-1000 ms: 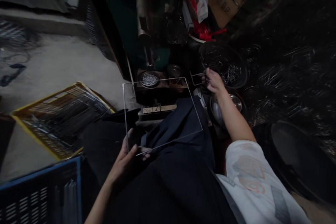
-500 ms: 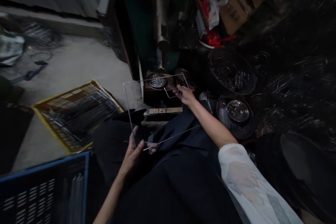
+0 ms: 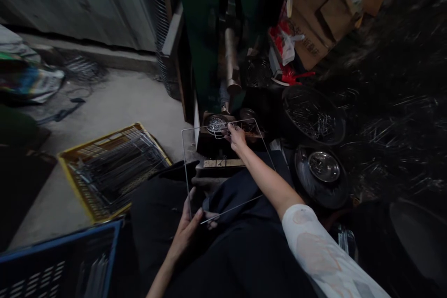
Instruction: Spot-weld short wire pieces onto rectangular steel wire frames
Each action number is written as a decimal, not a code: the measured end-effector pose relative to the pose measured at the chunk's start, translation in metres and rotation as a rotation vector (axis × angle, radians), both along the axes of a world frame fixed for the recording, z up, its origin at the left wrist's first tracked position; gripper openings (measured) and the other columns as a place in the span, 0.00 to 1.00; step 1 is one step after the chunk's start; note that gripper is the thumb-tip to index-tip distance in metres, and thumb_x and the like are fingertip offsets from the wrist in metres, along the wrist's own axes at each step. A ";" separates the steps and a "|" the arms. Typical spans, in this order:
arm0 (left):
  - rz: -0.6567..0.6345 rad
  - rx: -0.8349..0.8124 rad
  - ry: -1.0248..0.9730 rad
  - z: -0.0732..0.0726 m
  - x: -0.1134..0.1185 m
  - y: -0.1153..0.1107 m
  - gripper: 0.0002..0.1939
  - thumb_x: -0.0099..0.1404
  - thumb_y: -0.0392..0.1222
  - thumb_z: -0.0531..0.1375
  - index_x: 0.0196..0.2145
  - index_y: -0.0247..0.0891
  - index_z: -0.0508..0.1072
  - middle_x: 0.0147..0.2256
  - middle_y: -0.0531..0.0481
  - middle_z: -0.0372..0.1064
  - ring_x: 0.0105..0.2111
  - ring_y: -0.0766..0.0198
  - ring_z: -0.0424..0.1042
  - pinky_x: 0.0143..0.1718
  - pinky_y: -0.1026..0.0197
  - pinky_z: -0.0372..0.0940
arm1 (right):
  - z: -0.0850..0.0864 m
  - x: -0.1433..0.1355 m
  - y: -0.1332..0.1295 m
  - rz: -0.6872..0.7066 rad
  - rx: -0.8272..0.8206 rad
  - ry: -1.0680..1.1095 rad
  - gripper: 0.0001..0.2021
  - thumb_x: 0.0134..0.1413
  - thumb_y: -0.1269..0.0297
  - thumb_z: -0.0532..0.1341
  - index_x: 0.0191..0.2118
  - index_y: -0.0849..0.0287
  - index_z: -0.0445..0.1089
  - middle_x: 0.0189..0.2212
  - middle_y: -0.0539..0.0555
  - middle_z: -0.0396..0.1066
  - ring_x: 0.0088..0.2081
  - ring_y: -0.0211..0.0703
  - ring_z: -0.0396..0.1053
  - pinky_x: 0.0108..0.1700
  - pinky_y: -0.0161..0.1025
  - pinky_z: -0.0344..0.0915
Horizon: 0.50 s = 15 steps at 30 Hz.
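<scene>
A large rectangular frame of thin bent wire (image 3: 186, 163) is held up over my lap. My left hand (image 3: 190, 223) is closed on its lower left corner, thumb toward me, beside a free wire end. My right hand (image 3: 236, 138) pinches a small bent wire piece (image 3: 220, 138) at the frame's far side; whether the two wires touch I cannot tell. Just beyond lies a round dish of small shiny metal bits (image 3: 216, 124), next to a second, darker dish (image 3: 247, 114). Behind these stands a green machine (image 3: 200, 56) with a metal rod (image 3: 231, 58) angled down toward the dishes.
On the left are a yellow crate (image 3: 75, 191) of wire rods and a blue crate (image 3: 113, 251). A dark basin (image 3: 340, 135) of wire pieces and a metal bowl (image 3: 324, 166) stand at the right. Cardboard boxes (image 3: 310, 37) are at the back, and loose wire pieces cover the right side.
My right hand has moved left along the frame's far side, bringing the small wire piece against or near it. My left hand keeps its hold. The view has shifted, so everything sits lower and further right.
</scene>
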<state>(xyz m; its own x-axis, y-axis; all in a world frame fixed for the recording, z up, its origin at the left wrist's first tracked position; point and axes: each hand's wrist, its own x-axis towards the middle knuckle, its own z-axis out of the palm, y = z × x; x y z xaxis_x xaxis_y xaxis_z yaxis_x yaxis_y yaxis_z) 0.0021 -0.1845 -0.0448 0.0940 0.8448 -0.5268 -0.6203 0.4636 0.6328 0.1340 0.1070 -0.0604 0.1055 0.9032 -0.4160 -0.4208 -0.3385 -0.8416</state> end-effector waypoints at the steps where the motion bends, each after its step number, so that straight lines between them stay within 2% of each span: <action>1: 0.000 0.001 -0.001 0.000 0.000 0.000 0.50 0.61 0.50 0.67 0.69 0.58 0.40 0.34 0.48 0.78 0.31 0.56 0.78 0.32 0.58 0.72 | 0.000 -0.001 0.001 -0.017 0.004 -0.015 0.09 0.58 0.64 0.65 0.33 0.58 0.63 0.22 0.43 0.72 0.21 0.31 0.71 0.21 0.25 0.63; 6: -0.014 0.004 0.005 -0.005 0.002 0.001 0.48 0.62 0.51 0.67 0.69 0.59 0.41 0.31 0.49 0.78 0.31 0.55 0.78 0.32 0.58 0.72 | -0.001 -0.001 0.003 -0.072 0.048 -0.076 0.10 0.54 0.63 0.67 0.34 0.57 0.64 0.23 0.43 0.72 0.21 0.32 0.71 0.20 0.26 0.62; 11: -0.019 -0.004 0.038 -0.007 0.004 0.001 0.51 0.59 0.53 0.68 0.69 0.60 0.41 0.37 0.47 0.78 0.30 0.53 0.78 0.28 0.57 0.71 | -0.005 0.004 -0.004 -0.050 0.067 -0.126 0.12 0.52 0.60 0.68 0.33 0.56 0.63 0.23 0.43 0.72 0.20 0.34 0.71 0.18 0.27 0.62; 15: -0.017 0.016 0.038 -0.008 0.004 0.000 0.50 0.60 0.54 0.68 0.69 0.59 0.41 0.33 0.49 0.79 0.31 0.53 0.78 0.31 0.57 0.71 | -0.005 0.007 -0.002 -0.075 0.084 -0.121 0.15 0.49 0.56 0.69 0.32 0.56 0.63 0.23 0.44 0.72 0.20 0.34 0.70 0.18 0.27 0.62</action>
